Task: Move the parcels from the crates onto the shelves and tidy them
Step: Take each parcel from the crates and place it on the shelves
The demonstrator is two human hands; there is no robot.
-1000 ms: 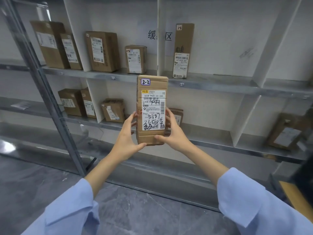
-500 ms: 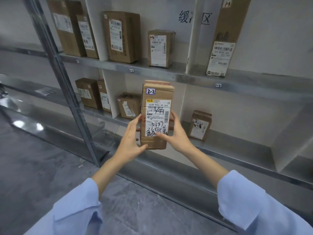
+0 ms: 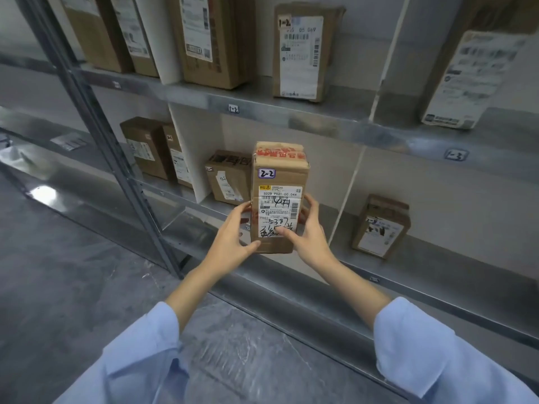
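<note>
I hold an upright brown cardboard parcel with a white label, handwriting and a "2-2" sticker. My left hand grips its left side and my right hand grips its right side, thumb across the label. The parcel is in front of the lower metal shelf, at the bay between two white dividers. Just behind it to the left stands another small parcel. The parcel's base is near the shelf's front edge; I cannot tell whether it touches.
The upper shelf carries several upright parcels, one marked 1-2. A small parcel stands in the bay to the right. Two parcels fill the bay to the left. A grey metal upright runs down the left. Grey floor lies below.
I have come closer to the shelves and the view has shifted left. The parcel, still in both hands, has moved forward toward the lower shelf bay; its taped top now shows.
</note>
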